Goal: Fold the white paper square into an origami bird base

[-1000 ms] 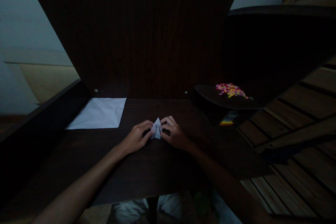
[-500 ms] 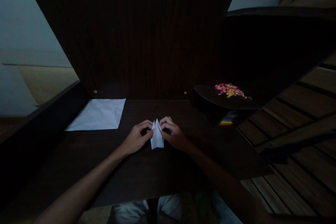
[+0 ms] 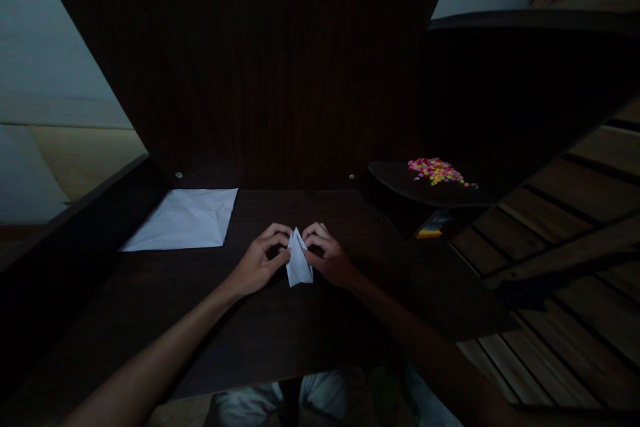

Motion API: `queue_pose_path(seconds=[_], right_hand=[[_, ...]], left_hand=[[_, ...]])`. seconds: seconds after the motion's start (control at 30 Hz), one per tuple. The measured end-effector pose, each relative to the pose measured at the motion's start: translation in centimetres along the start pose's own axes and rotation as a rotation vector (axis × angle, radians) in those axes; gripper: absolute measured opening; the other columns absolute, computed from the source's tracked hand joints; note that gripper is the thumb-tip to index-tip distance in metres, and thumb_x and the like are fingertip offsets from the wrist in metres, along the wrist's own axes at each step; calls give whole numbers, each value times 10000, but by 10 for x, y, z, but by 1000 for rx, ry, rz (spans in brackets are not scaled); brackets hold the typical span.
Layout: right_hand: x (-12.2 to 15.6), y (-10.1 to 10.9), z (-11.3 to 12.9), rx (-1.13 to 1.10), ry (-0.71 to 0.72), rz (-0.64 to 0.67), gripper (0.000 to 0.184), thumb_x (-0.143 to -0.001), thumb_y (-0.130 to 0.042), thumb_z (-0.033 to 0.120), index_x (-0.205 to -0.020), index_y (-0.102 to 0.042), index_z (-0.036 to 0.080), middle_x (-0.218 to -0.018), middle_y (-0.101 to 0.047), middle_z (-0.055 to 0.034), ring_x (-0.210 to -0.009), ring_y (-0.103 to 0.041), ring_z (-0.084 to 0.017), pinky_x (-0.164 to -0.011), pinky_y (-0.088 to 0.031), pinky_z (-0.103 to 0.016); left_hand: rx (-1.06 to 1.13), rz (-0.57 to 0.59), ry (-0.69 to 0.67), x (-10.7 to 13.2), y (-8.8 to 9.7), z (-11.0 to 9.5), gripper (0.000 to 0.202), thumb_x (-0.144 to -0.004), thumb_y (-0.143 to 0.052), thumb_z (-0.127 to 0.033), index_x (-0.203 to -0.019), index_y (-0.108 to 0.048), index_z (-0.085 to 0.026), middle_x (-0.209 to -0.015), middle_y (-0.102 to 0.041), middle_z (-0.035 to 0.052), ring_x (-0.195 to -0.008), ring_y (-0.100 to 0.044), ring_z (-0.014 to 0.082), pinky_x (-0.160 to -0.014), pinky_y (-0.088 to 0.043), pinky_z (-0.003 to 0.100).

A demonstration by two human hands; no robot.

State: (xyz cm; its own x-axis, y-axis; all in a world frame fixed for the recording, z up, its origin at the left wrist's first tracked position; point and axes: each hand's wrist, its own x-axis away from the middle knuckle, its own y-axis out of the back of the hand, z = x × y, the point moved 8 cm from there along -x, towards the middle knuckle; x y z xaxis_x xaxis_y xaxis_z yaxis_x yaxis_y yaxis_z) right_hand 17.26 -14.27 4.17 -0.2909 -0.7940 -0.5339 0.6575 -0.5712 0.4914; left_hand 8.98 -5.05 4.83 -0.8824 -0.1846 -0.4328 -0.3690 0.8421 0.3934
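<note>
A small folded white paper shape [image 3: 299,261] stands on the dark wooden desk [image 3: 280,327] between my hands. My left hand [image 3: 260,260] pinches its left edge with curled fingers. My right hand [image 3: 327,255] pinches its right edge the same way. Both forearms reach in from the bottom of the view. A flat creased white sheet [image 3: 183,219] lies on the desk at the far left, away from both hands.
A dark upright back panel [image 3: 260,80] closes the desk's far side. On a low curved shelf [image 3: 425,187] at the right lies a pile of small colourful pieces [image 3: 436,171]. Wooden slats [image 3: 565,267] run along the right. The scene is dim.
The folded paper has been opened out and now reaches lower towards me than a second ago. Both hands stayed pinched on it in about the same place.
</note>
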Motion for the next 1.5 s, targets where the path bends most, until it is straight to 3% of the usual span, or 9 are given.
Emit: queue_pose_path(seconds=[0.43,0.8,1.03,1.23,1.5], right_hand=[[1,-1,4,26,7,26,59,-833,-595,168,-790,-576,203,-947,-508,-44,-940,-492,-189,-869,-402,-367],[3,-5,8,9,15,45,87,-826,-585,168,-749,-566,203,-921,-496,-39,-921,-500,-184,-846,-415,-358],[3,1,10,-21,37,-57,52,-808,-623,174,-772,-603,206,-926,-525,-37,-919,-515,-190,-848,-407,-377],[2,4,10,-60,15,-71,72,-834,-601,177,-767,-608,203,-897,-514,-33,-893,-519,-179,-835,-413,-353],[2,9,1,-6,-25,-104,112,-854,-580,222,-759,-628,191,-889,-524,-30,-896,-512,-179,-891,-372,-383]], left_hand=[[-30,-87,-6,1,9,-4,221,-883,-563,-346,-797,-670,-173,-1087,-540,101,-1061,-534,235,-939,-417,395],[3,-158,36,0,13,3,224,-862,-589,-369,-771,-666,-179,-1072,-568,87,-1043,-546,224,-942,-425,392],[53,-104,37,1,7,3,237,-860,-599,-365,-742,-675,-174,-1072,-576,92,-1060,-548,231,-955,-414,391],[21,-88,73,1,1,8,225,-860,-596,-378,-802,-686,-181,-1027,-591,81,-989,-574,215,-908,-434,379],[53,21,114,-1,-2,9,194,-851,-601,-323,-790,-692,-162,-979,-600,75,-917,-576,188,-822,-447,323]])
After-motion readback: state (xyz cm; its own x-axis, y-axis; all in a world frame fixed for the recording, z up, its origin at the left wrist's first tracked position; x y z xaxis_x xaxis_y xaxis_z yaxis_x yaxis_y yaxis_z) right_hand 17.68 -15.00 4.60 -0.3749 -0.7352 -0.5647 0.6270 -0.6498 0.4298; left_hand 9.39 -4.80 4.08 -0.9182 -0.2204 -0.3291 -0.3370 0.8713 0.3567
